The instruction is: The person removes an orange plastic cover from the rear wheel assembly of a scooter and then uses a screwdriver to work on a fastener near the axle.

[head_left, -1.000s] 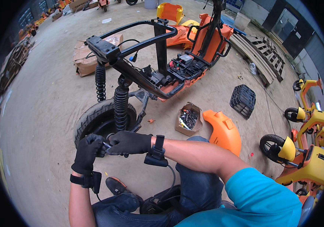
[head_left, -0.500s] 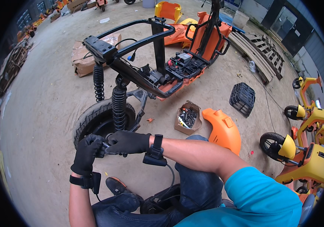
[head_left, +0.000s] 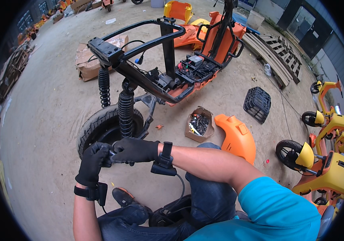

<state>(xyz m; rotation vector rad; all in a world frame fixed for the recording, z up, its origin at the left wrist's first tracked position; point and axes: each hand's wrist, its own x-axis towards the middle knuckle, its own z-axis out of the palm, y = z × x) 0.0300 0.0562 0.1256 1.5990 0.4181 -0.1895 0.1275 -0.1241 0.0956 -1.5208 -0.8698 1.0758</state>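
Note:
Both hands wear black gloves and meet just in front of the rear wheel (head_left: 95,127) of a stripped scooter. My left hand (head_left: 91,162) is closed, its fingers curled round one end of a small shiny metal piece (head_left: 112,153). From the other side my right hand (head_left: 135,151) grips the same piece. Most of it is hidden by the gloves, so its exact kind does not show. Behind the hands rise two black coil shock absorbers (head_left: 125,114) and the scooter's bare black frame (head_left: 146,82), with a wired orange footboard area.
Beside my knee an open cardboard box (head_left: 189,134) holds small hardware, next to an orange body panel (head_left: 238,138). A black plastic crate (head_left: 257,105) lies farther right. Yellow scooters (head_left: 326,168) line the right side. Planks (head_left: 268,60) and a larger cardboard carton (head_left: 87,69) lie farther back.
My hands keep their grip on the metal piece, with only a very slight shift of the right hand to the left.

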